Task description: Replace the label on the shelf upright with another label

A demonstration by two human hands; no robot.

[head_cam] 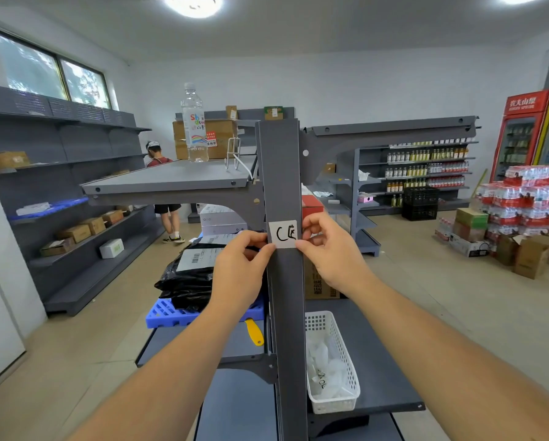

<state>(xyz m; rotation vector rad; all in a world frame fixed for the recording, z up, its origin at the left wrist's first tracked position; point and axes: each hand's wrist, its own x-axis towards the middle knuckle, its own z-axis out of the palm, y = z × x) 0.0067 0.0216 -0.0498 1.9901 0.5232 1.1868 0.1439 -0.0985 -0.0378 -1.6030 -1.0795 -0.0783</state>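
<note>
A white label (283, 234) with black handwritten marks lies flat against the dark grey shelf upright (282, 173) in the middle of the view. My left hand (240, 268) pinches its lower left edge with thumb and forefinger. My right hand (327, 246) holds its right edge from the other side of the upright. A white plastic basket (346, 361) on the lower right shelf holds several more white labels (322, 370), some with writing.
A water bottle (194, 122) stands on the upper left shelf board (171, 176). Black parcels (187, 275) lie on a blue pallet (168, 313), with a yellow tool (254, 332) beside it. Another person (165, 198) stands behind the shelf. Stacked bottle packs (521, 198) and boxes fill the right.
</note>
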